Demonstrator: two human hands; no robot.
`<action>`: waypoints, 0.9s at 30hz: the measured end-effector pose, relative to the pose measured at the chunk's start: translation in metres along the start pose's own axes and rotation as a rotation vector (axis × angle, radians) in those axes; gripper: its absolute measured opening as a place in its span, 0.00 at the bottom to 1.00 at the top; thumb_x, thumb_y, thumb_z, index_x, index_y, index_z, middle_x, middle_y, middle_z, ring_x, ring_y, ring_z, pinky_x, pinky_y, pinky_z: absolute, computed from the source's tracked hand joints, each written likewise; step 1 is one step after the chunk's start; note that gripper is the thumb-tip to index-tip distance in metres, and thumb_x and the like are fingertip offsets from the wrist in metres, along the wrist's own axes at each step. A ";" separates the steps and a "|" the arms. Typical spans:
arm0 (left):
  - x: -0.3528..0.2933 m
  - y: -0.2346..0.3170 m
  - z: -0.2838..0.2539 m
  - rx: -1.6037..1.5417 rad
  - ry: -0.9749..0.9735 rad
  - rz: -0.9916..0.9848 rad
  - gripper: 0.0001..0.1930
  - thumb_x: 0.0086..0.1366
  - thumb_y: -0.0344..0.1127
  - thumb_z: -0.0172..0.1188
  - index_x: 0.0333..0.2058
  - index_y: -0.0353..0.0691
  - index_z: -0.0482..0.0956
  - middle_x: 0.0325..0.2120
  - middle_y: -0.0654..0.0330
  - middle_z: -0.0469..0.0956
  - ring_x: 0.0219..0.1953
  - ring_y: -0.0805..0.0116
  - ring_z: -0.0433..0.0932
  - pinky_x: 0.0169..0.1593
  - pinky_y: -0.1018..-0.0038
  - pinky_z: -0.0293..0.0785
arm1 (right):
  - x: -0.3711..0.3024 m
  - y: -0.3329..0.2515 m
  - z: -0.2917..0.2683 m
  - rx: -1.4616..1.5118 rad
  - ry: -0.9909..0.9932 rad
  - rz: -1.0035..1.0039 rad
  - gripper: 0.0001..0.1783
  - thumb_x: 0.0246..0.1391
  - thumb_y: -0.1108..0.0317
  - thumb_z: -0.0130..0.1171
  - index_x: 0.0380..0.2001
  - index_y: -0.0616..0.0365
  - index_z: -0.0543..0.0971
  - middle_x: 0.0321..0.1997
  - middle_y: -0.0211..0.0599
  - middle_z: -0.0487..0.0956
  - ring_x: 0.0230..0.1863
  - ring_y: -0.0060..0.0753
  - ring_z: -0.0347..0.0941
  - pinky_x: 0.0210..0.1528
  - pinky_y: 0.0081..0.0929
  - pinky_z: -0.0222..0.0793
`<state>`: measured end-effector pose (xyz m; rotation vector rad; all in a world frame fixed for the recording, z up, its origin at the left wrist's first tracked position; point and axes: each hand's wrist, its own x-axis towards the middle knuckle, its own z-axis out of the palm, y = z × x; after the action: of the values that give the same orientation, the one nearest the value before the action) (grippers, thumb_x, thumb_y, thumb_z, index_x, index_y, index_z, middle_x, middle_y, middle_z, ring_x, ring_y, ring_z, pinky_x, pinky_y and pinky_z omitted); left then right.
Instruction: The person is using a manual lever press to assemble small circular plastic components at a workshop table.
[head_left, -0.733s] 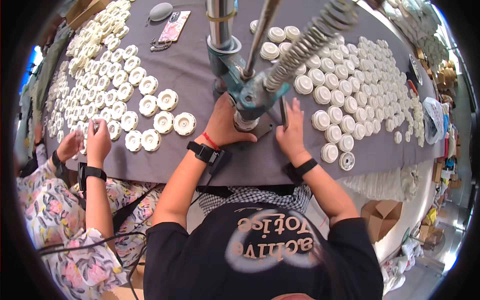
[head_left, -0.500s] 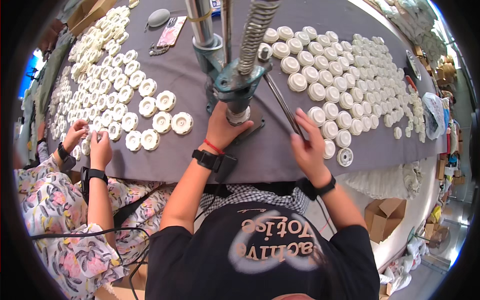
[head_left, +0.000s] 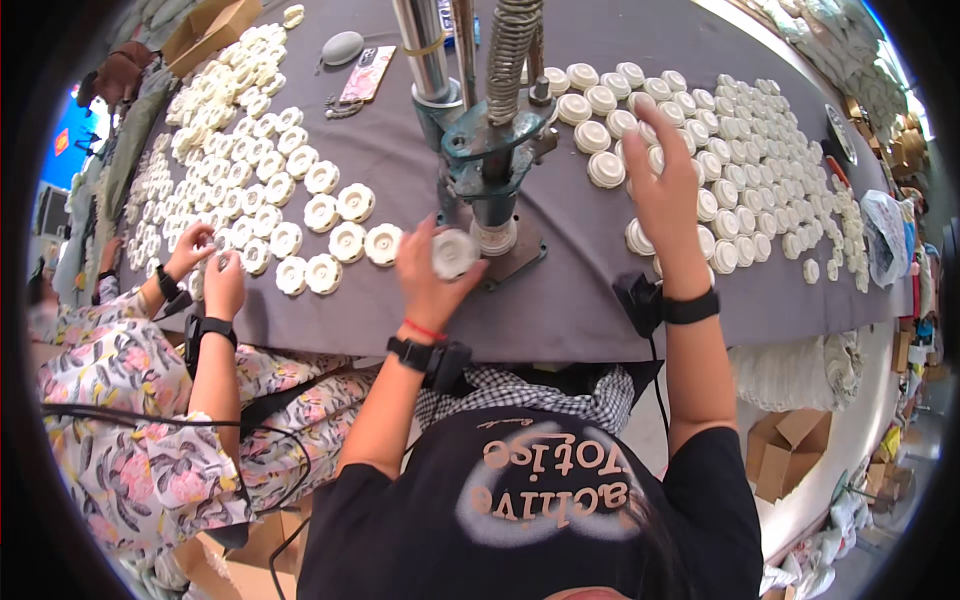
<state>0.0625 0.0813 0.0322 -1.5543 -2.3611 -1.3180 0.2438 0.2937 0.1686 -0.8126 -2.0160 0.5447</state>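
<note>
Grey-draped table (head_left: pixel 580 310) with a teal press (head_left: pixel 485 140) at its middle

Pale sacks (head_left: pixel 800 25) fill the upper right background, and an open cardboard box (head_left: pixel 790 452) sits on the floor at lower right. Toward the table's left end is a co-worker (head_left: pixel 130 430) in floral clothes, whose hands (head_left: pixel 224 285) meet over something too small to make out.

Steel column and coiled spring rise from the press. To its right spread many round white caps (head_left: pixel 735 172); to its left, many scalloped white wheels (head_left: pixel 240 173). A clear plastic bag (head_left: pixel 886 240) lies at the table's right edge.

Raised by the nearer caps, the person's right hand (head_left: pixel 665 195) has its fingers spread; whether it touches any cap, I cannot tell. Well apart from it, the left hand (head_left: pixel 430 272) is closed around a white disc (head_left: pixel 455 254), blurred, just left of the ram (head_left: pixel 492 205). Under the ram, over the dark base plate (head_left: pixel 518 262), is a white round part (head_left: pixel 494 238).

Farther back lie a phone (head_left: pixel 370 72) in a pink patterned case, a grey oval pouch (head_left: pixel 342 47) and a beaded bracelet (head_left: pixel 345 108).
</note>
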 end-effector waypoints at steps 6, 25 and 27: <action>-0.013 -0.062 -0.004 0.618 -0.211 -0.048 0.29 0.65 0.48 0.54 0.63 0.46 0.65 0.65 0.43 0.55 0.70 0.47 0.47 0.67 0.42 0.36 | -0.136 0.097 0.003 -0.907 -0.409 0.095 0.30 0.53 0.61 0.60 0.57 0.64 0.69 0.63 0.64 0.63 0.66 0.62 0.57 0.67 0.52 0.50; 0.000 0.026 0.012 0.210 -0.065 0.069 0.28 0.52 0.47 0.69 0.47 0.36 0.75 0.54 0.52 0.71 0.62 0.49 0.63 0.65 0.47 0.51 | -0.113 -0.018 0.112 0.735 -0.312 1.025 0.24 0.68 0.52 0.40 0.50 0.63 0.71 0.45 0.44 0.78 0.47 0.38 0.77 0.38 0.31 0.75; 0.000 0.023 0.020 0.158 -0.077 0.045 0.27 0.53 0.45 0.68 0.47 0.36 0.75 0.54 0.52 0.71 0.61 0.49 0.64 0.64 0.49 0.52 | -0.127 0.010 0.126 0.519 -0.337 0.840 0.25 0.68 0.51 0.39 0.50 0.64 0.71 0.44 0.47 0.79 0.46 0.41 0.77 0.42 0.34 0.73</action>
<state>0.0884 0.0976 0.0339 -1.6282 -2.3929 -1.0523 0.1923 0.2000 0.0245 -1.2719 -1.6067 1.6908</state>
